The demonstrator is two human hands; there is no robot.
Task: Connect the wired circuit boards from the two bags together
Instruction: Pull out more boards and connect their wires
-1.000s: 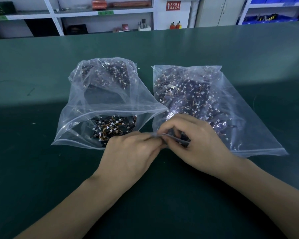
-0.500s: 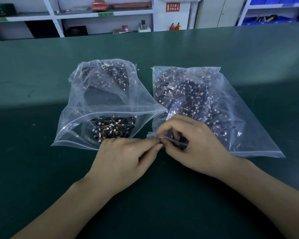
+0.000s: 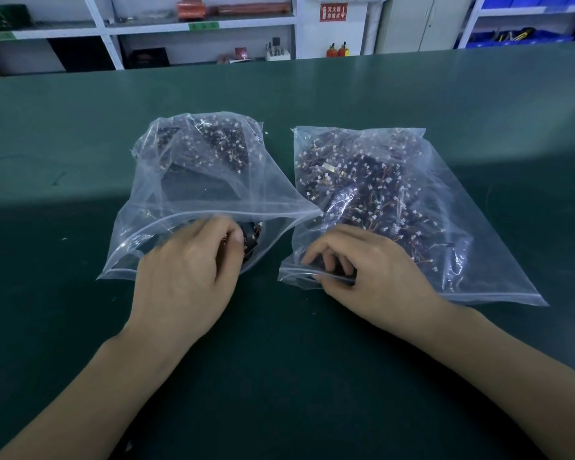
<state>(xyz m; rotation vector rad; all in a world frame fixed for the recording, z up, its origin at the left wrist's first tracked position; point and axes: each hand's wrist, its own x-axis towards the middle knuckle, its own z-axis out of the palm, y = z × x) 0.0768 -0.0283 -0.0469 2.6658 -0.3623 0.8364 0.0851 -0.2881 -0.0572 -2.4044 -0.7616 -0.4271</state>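
- Two clear plastic zip bags lie side by side on the dark green desk (image 3: 412,94), mouths toward the person, close together but with a strip of desk between them.
- The left bag (image 3: 193,180) sits at about 11 o'clock from the middle of the view. Its mouth gapes wide, the upper lip lifted into an arch.
- Inside it are small dark circuit boards (image 3: 226,144) with thin orange wires and little white plugs, heaped mostly at the far end, with a few near the mouth.
- The left hand (image 3: 186,273) reaches into that mouth, fingers curled down among the boards near the opening. Whether they grip one cannot be told, as the fingertips are hidden.
- The right bag (image 3: 395,200) lies at about 1 o'clock, flatter and fuller, packed with the same dark boards, orange wires and white plugs.
- The right hand (image 3: 372,270) is at this bag's near left corner. Its thumb and curled fingers pinch the lip, and the mouth is parted only a little there.
- At 12 o'clock, beyond the desk, stand white shelves (image 3: 196,24) and a red sign (image 3: 333,12).
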